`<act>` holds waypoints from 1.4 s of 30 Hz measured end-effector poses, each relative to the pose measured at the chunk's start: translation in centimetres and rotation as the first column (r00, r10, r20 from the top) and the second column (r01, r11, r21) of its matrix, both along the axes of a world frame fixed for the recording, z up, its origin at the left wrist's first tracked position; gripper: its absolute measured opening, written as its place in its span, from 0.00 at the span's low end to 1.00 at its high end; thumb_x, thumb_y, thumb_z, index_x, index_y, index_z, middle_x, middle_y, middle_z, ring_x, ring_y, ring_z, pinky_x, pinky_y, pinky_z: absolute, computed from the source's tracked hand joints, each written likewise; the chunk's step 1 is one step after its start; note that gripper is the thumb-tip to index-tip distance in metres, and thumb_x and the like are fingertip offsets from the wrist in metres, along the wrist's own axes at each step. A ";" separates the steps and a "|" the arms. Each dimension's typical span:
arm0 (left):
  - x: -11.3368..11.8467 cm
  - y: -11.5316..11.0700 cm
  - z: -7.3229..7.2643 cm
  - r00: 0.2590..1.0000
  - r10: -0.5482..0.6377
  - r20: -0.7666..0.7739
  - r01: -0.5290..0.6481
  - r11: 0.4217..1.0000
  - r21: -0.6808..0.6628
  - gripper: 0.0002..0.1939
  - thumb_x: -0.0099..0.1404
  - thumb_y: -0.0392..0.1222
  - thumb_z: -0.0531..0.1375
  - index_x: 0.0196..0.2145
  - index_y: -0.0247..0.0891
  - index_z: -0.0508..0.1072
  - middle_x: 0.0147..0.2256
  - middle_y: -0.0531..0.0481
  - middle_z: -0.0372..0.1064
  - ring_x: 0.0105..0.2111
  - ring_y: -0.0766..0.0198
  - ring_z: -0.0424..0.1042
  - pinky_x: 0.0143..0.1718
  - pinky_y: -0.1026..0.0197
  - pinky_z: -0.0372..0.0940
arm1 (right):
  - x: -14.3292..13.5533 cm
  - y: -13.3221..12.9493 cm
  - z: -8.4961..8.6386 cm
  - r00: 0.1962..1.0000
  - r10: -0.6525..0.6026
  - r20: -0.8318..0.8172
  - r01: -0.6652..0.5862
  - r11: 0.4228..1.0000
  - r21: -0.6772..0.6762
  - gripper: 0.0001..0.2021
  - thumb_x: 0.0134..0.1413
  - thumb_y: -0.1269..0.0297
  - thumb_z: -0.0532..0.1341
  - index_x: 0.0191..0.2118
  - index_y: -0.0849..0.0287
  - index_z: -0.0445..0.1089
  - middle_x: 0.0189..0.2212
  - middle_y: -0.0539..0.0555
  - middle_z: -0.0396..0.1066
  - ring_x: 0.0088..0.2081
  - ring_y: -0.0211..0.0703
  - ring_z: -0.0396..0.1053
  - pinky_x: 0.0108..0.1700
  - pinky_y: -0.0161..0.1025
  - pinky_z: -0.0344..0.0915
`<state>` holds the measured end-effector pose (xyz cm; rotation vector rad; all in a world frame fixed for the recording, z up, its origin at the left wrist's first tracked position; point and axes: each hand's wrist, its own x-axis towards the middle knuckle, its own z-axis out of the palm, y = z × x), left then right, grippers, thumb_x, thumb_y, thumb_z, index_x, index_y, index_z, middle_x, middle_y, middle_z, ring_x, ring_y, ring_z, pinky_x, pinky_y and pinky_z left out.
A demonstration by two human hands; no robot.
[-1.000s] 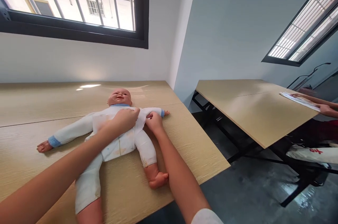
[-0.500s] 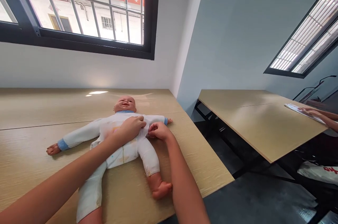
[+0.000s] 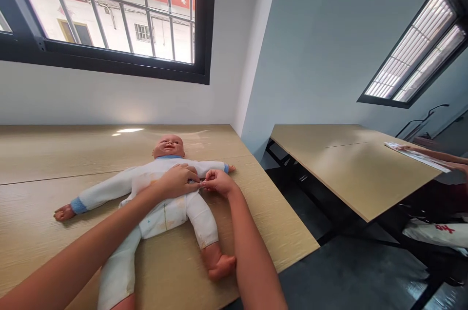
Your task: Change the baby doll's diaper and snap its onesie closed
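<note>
A baby doll (image 3: 171, 149) lies on its back on the wooden table (image 3: 175, 271), arms spread. It wears a white shirt (image 3: 117, 185) with blue cuffs and collar, white leggings (image 3: 119, 266) and what looks like a diaper (image 3: 164, 217) at the hips. Across the doll's belly reaches my left hand (image 3: 179, 181), its fingers closed on the shirt's side edge. My right hand (image 3: 218, 182) meets it there, thumb and forefinger pinching the same bit of white cloth. Whether that bit is a tie or the hem is too small to tell.
The table's right edge runs close beside my right forearm. Across a gap stands a second table (image 3: 329, 168), where another person's hands (image 3: 427, 151) rest on a white sheet (image 3: 417, 158). A white bag (image 3: 435, 233) is below it. A barred window (image 3: 109, 8) is ahead.
My left hand has moved slightly down and left, and its fingertips now meet my right hand's at the shirt's side. The view has shifted a little to the right.
</note>
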<state>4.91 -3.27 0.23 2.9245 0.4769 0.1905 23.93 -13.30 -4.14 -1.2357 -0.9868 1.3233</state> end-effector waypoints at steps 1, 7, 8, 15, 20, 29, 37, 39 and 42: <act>0.0 -0.1 -0.1 0.999 0.036 -0.004 -0.036 0.999 0.023 0.17 0.71 0.54 0.57 0.43 0.51 0.85 0.46 0.48 0.80 0.48 0.51 0.73 0.55 0.51 0.60 | 0.1 0.0 -0.1 1.000 -0.010 -0.008 0.010 1.000 -0.014 0.24 0.30 0.63 0.79 0.28 0.57 0.63 0.21 0.45 0.70 0.25 0.37 0.69 0.29 0.33 0.62; 0.0 -0.5 -1.2 0.971 0.232 0.055 -0.237 0.963 0.130 0.11 0.63 0.55 0.65 0.35 0.51 0.86 0.70 0.44 0.56 0.68 0.34 0.51 0.61 0.31 0.49 | 0.9 0.0 -0.4 0.998 -0.061 -0.015 0.060 0.997 -0.042 0.23 0.30 0.67 0.77 0.28 0.57 0.62 0.21 0.45 0.71 0.24 0.37 0.69 0.30 0.34 0.63; 0.1 -0.5 -1.3 0.965 0.260 0.042 -0.263 0.957 0.120 0.10 0.62 0.54 0.65 0.35 0.51 0.86 0.71 0.44 0.54 0.69 0.32 0.48 0.61 0.28 0.48 | 1.0 -0.1 -0.4 0.998 -0.060 -0.016 0.060 0.997 -0.042 0.23 0.30 0.67 0.77 0.28 0.57 0.61 0.21 0.45 0.71 0.24 0.36 0.69 0.30 0.34 0.63; 0.6 -0.3 -1.8 0.947 0.319 -0.027 -0.315 0.944 0.093 0.05 0.57 0.46 0.68 0.32 0.50 0.85 0.70 0.44 0.57 0.68 0.28 0.49 0.59 0.22 0.48 | 1.4 -0.4 -0.3 0.998 -0.067 -0.004 0.067 0.997 -0.025 0.24 0.27 0.66 0.77 0.26 0.56 0.59 0.20 0.44 0.71 0.23 0.35 0.67 0.29 0.34 0.63; 0.6 -0.3 -2.0 0.946 0.322 -0.043 -0.314 0.940 0.130 0.10 0.58 0.47 0.67 0.38 0.50 0.84 0.70 0.43 0.56 0.68 0.31 0.50 0.59 0.23 0.48 | 0.1 0.3 -0.2 0.998 -0.053 -0.020 0.055 0.996 0.076 0.27 0.28 0.61 0.79 0.29 0.56 0.61 0.24 0.44 0.73 0.25 0.35 0.69 0.31 0.34 0.64; 0.6 -0.9 -1.5 0.952 0.303 0.042 -0.306 0.944 0.126 0.22 0.56 0.47 0.67 0.48 0.42 0.74 0.65 0.34 0.60 0.64 0.33 0.53 0.57 0.28 0.54 | -4.6 2.6 -0.7 0.995 -0.081 -0.060 0.087 0.990 0.111 0.20 0.35 0.67 0.73 0.28 0.55 0.58 0.18 0.41 0.66 0.21 0.35 0.63 0.26 0.34 0.58; 0.7 -0.8 -1.4 0.946 0.317 0.062 -0.320 0.946 0.052 0.30 0.53 0.48 0.67 0.55 0.47 0.71 0.61 0.37 0.66 0.62 0.37 0.59 0.57 0.31 0.54 | -4.5 1.9 0.3 0.997 0.020 0.072 -0.026 0.996 0.089 0.06 0.44 0.73 0.63 0.32 0.58 0.71 0.20 0.43 0.66 0.22 0.34 0.57 0.26 0.33 0.53; 0.7 -0.8 -1.3 0.948 0.305 0.086 -0.310 0.950 0.043 0.32 0.53 0.43 0.65 0.57 0.47 0.71 0.62 0.38 0.66 0.63 0.38 0.59 0.59 0.32 0.53 | -4.7 1.9 0.4 0.996 0.039 0.082 -0.046 0.995 0.088 0.07 0.44 0.74 0.64 0.32 0.58 0.72 0.22 0.45 0.68 0.23 0.35 0.60 0.27 0.33 0.55; 0.0 -0.6 -0.6 0.964 0.239 0.120 -0.238 0.971 -0.021 0.35 0.51 0.38 0.65 0.59 0.46 0.71 0.61 0.39 0.69 0.63 0.42 0.64 0.63 0.37 0.55 | -5.1 2.1 0.3 0.996 0.029 0.079 -0.038 0.993 0.109 0.07 0.44 0.73 0.66 0.31 0.58 0.71 0.25 0.47 0.72 0.26 0.37 0.65 0.29 0.33 0.58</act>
